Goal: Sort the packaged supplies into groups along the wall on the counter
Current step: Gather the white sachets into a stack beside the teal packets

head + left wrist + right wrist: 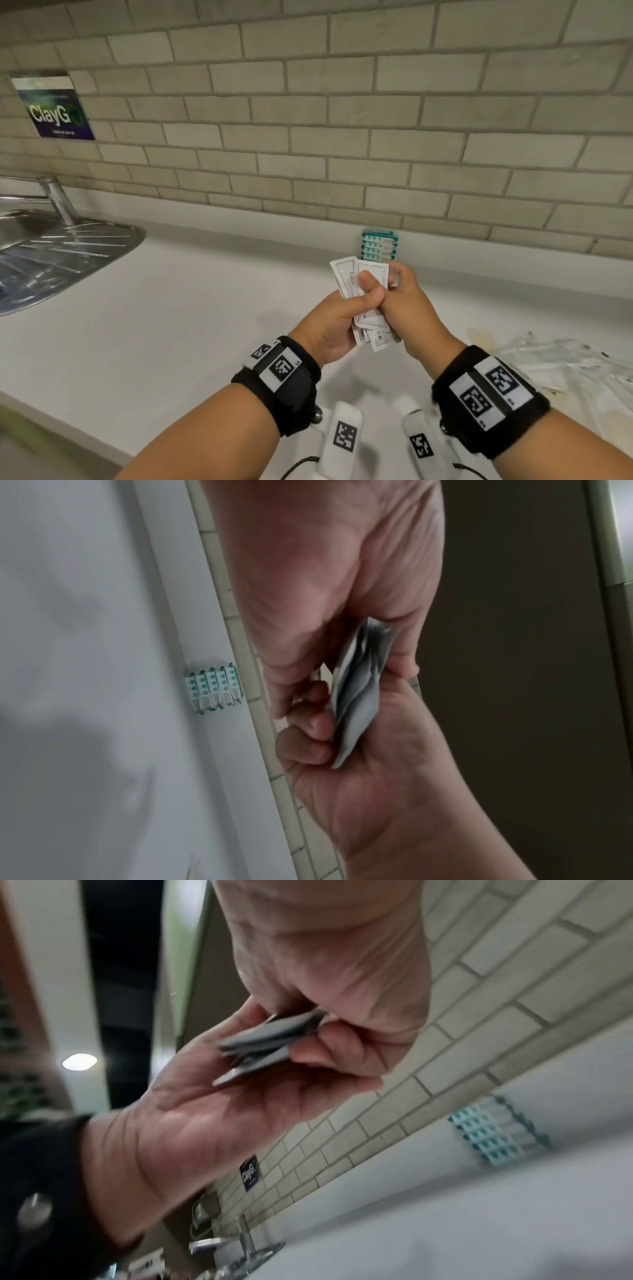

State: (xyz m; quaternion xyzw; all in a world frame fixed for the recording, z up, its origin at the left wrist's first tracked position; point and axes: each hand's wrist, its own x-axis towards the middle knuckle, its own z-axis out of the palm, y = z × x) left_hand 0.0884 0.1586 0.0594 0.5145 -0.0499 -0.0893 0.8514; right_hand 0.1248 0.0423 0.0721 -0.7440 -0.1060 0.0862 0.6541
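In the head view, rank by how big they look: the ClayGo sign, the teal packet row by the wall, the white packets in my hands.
1. ClayGo sign
2. White packets, partly hidden by both hands, so unsure against the sign
3. Teal packet row

— What sort of room is this?
— A pantry kitchen: pale brick-tiled wall (308,113), white tabletop (171,308), steel sink (51,253) with faucet (58,198) far left, "ClayGo" sign (51,106) above it.

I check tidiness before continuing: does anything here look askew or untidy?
Yes. The white packets gripped by the left hand and right hand are fanned unevenly. By contrast, the teal packets sit in a neat row against the wall.
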